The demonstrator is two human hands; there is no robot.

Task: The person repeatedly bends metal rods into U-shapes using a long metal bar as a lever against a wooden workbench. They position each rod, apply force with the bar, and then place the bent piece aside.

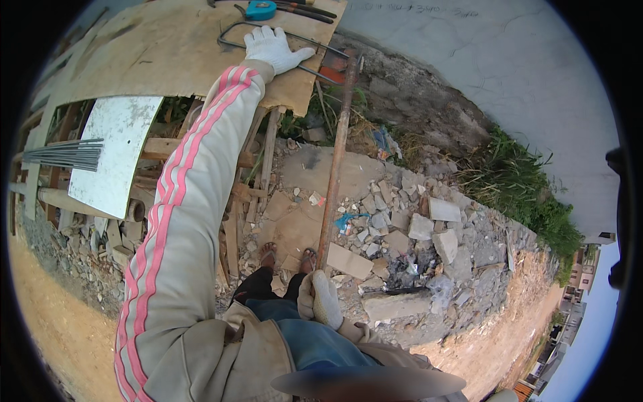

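My left hand (278, 51), in a white knit glove, lies spread on the worn wooden board (161, 50), fingers pointing away and thumb out to the right. Under and around it is a thin bow-shaped metal frame (231, 33) that looks like a hacksaw, with an orange part (331, 72) at the board's right edge. A long rusty metal bar (337, 151) slopes from that edge down toward my body. Close to my waist, my gloved right hand (321, 300) is closed around the bar's near end; its fingers are partly hidden.
A teal tape measure (260, 9) and dark-handled tools (305, 9) lie at the board's far edge. Several thin steel rods (67, 155) rest on a white sheet (110, 157) at left. Broken concrete (422, 228) covers the ground right of my feet, beside a grey wall (495, 74).
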